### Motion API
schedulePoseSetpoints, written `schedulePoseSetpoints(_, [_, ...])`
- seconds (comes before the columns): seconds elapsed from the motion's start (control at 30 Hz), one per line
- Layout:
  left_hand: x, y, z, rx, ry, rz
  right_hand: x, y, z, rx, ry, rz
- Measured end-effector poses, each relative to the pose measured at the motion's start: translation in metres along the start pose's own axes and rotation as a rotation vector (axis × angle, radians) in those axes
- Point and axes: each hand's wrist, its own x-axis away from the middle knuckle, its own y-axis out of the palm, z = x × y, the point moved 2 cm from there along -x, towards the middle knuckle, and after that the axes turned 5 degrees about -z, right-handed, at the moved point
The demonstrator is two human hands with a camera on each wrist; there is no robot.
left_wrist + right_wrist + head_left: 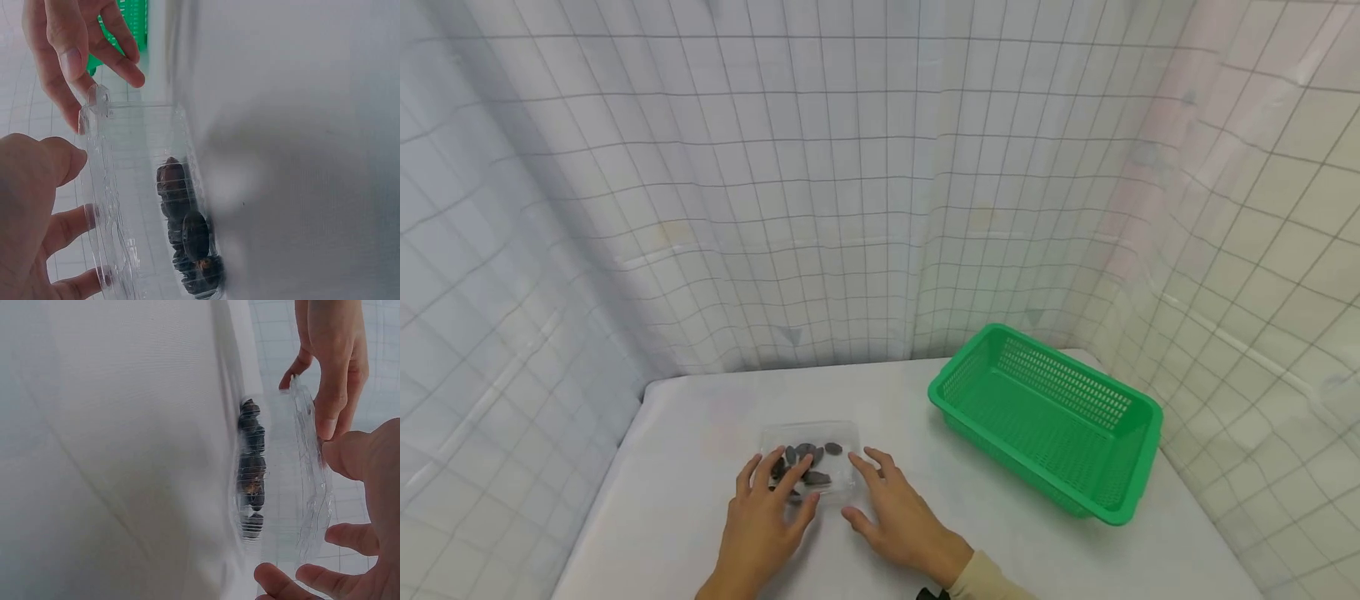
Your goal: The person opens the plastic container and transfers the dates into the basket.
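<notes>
A clear plastic box (844, 477) stands on the white table, holding several dark oval pieces (816, 478); whether they are dried fruit or pebbles I cannot tell. My left hand (758, 527) is spread over the box's left part, and its fingertips touch the upper edge in the left wrist view. At the right side is my right hand (904, 518), fingers apart and slightly bent. In the right wrist view its thumb (347, 456) lies at the box's upper rim (312, 487). Neither hand visibly pinches anything. The pieces lie along the bottom, seen through the ridged wall.
A green plastic basket (1037, 421) with perforated sides sits at the right rear of the table (677, 467), showing nothing inside. White grid-patterned curtains (850, 183) enclose the back and both sides.
</notes>
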Motion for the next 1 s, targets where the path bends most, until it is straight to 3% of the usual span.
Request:
schedulePoseSetpoints(0.27, [0.008, 0.008, 0.017, 0.012, 0.050, 0.039, 0.013, -0.003, 0.011, -0.031, 0.007, 0.021])
schedulePoseSetpoints(0.57, [0.010, 0.012, 0.031, 0.043, 0.129, 0.094, 0.022, -0.010, 0.022, -0.097, -0.025, 0.134])
schedulePoseSetpoints(0.77, [0.011, 0.013, 0.037, 0.108, 0.154, 0.094, 0.031, -0.017, 0.028, -0.144, 0.014, 0.193])
schedulePoseSetpoints(1.0, [0.018, 0.015, 0.049, 0.129, 0.215, 0.137, 0.050, -0.026, 0.038, -0.244, 0.068, 0.222])
